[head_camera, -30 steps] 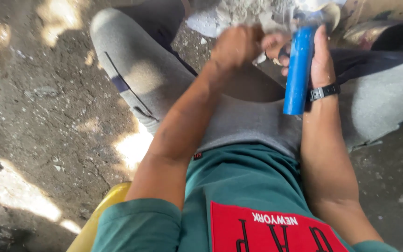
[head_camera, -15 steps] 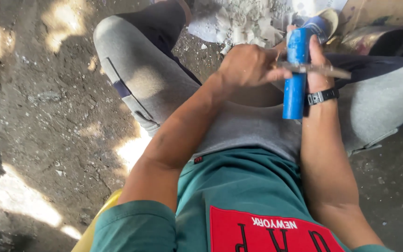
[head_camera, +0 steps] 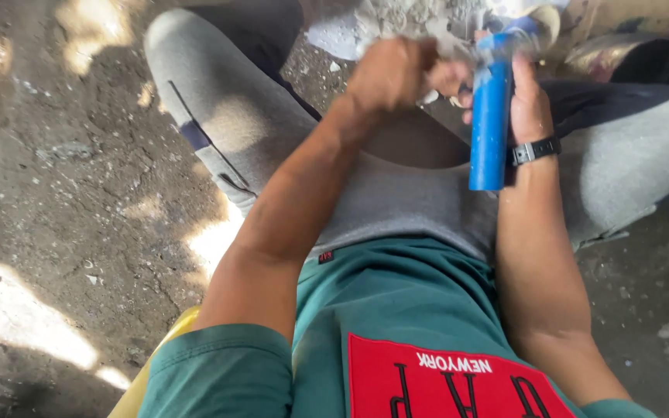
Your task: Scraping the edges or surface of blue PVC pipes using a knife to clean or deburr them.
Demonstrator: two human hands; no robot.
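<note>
Blue cylinder tool point(head_camera: 491, 124) upright at 1 o'clock, gripped by right hand point(head_camera: 526, 97). Left hand point(head_camera: 389, 73) fisted just beside, at tool's 10 o'clock; contents blurred. Gray trousers point(head_camera: 396, 201) beneath.

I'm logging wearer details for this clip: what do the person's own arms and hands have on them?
Both arms are bare from the elbow down, with short teal-green T-shirt sleeves ending above the elbows. The left hand wears no glove, watch or ring that shows. The right hand is also gloveless, with a black wristband carrying a small pale buckle or face around the wrist.
</note>
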